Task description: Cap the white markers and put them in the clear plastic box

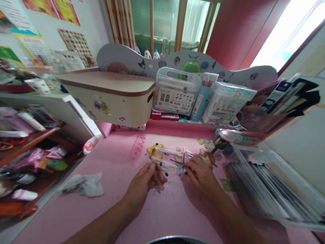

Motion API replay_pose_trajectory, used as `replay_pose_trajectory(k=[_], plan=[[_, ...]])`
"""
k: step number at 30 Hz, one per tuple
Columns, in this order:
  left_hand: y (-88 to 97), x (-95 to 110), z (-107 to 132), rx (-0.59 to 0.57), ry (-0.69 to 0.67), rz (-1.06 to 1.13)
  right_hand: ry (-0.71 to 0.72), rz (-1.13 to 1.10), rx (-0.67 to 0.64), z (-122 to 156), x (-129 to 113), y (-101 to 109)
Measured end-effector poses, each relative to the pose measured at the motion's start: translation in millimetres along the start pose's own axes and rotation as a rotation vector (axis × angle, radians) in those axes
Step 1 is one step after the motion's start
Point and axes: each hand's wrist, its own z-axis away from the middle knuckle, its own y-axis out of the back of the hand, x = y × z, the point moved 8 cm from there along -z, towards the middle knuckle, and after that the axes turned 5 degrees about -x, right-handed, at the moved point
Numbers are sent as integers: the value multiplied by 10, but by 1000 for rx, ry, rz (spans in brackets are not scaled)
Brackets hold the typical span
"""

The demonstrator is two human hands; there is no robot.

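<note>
My left hand (142, 177) is closed, pinching a slim, see-through pen barrel (158, 180) that slants down toward me. In front of both hands, several clear and white pen parts (167, 151) with black ends lie loosely across the pink desktop, over printed cartoon figures. My right hand (202, 173) is lowered onto the right end of these parts, fingers curled together. Its fingertips touch the pile beside a thin dark stick (183, 156); what they grip, if anything, is hidden.
At right stands a clear plastic box (279, 211) full of dark-tipped pens, near a jar (227, 135) of pens. Crumpled tissue (85, 184) lies at left. A beige lidded bin (119, 106) and marker cases (176, 93) line the back shelf. A round rim (177, 238) shows at the near edge.
</note>
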Motion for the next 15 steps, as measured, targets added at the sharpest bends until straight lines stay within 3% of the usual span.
replay_pose_trajectory(k=[3,6,15], plan=[[3,-40,6,2,42,42,-140,90,60,7,348,226],[7,-66,4,-1,63,30,-207,129,-16,19,515,261],[83,-15,-19,59,39,50,-151,172,-161,-10,311,42]])
